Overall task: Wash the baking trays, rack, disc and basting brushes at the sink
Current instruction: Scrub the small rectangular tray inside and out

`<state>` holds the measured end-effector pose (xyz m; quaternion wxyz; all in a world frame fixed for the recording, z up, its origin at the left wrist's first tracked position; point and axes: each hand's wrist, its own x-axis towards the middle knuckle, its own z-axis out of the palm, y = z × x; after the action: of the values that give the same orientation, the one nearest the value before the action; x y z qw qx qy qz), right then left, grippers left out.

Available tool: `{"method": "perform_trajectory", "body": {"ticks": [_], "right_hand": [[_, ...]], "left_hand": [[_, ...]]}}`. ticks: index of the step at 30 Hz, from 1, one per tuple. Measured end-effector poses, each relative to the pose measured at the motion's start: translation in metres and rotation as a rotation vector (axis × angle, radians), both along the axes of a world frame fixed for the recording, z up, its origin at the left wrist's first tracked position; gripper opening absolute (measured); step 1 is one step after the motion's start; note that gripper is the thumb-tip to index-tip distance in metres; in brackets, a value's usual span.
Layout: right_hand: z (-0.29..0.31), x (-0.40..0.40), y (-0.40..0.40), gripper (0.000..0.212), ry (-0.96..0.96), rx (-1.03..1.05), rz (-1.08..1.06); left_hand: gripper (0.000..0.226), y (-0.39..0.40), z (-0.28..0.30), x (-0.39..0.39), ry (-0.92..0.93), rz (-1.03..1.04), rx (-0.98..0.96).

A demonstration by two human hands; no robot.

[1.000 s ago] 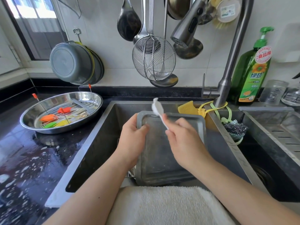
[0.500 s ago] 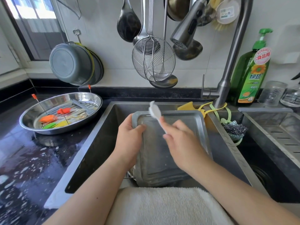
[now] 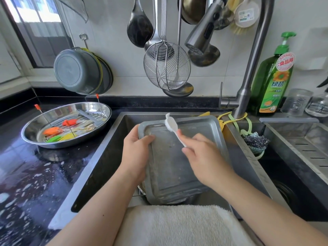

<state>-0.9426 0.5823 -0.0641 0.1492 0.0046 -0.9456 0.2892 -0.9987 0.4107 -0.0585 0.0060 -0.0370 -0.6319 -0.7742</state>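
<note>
**Operator:** Over the sink basin (image 3: 106,157), the rectangular baking tray (image 3: 177,167) stood tilted, its lower edge down in the basin and its upper rim toward the faucet (image 3: 252,68). The left hand (image 3: 136,153) gripped the tray's left rim, thumb curled over the edge. The right hand (image 3: 204,160) pinched the handle of a white scrub brush (image 3: 171,124), whose head touched the tray's upper-left corner.

**Inspector:** Failure modes?

**Operator:** Judged from that position: the tray was held on one side only, so brush pressure at the far corner could pivot it out of the left hand's hold. A wet rim would worsen that.

**Inspector:** Remaining items?

**Operator:** The basting brushes (image 3: 53,130) and wire rack (image 3: 92,119) lay in the round steel pan (image 3: 32,128) on the wet counter (image 3: 26,174), well apart from the tray, apparently unwashed. A white towel (image 3: 177,226) covered the sink's near edge.
</note>
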Motion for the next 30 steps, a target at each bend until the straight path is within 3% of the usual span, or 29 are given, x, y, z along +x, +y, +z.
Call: {"method": "perform_trajectory", "body": {"ticks": [7, 12, 18, 23, 27, 30], "right_hand": [[0.006, -0.007, 0.046, 0.053, -0.036, 0.087, -0.390], [0.004, -0.003, 0.025, 0.052, -0.036, -0.011, -0.161], [0.007, -0.009, 0.057, 0.051, -0.061, 0.021, -0.398], [0.005, -0.005, 0.040, 0.050, -0.018, -0.032, -0.219], [0.007, -0.010, 0.057, 0.050, -0.026, -0.003, -0.376], [0.005, -0.006, 0.049, 0.050, -0.020, 0.007, -0.306]], "left_hand": [[0.032, -0.002, 0.003, -0.002, 0.000, 0.017, 0.050], [0.033, -0.003, 0.003, -0.001, 0.011, 0.030, 0.040], [0.032, -0.003, 0.004, -0.002, 0.018, 0.032, 0.050], [0.032, -0.004, 0.004, -0.002, 0.006, 0.028, 0.047], [0.031, -0.004, 0.004, -0.001, 0.010, 0.016, 0.040], [0.031, -0.004, 0.004, -0.001, 0.003, 0.006, 0.049]]}}
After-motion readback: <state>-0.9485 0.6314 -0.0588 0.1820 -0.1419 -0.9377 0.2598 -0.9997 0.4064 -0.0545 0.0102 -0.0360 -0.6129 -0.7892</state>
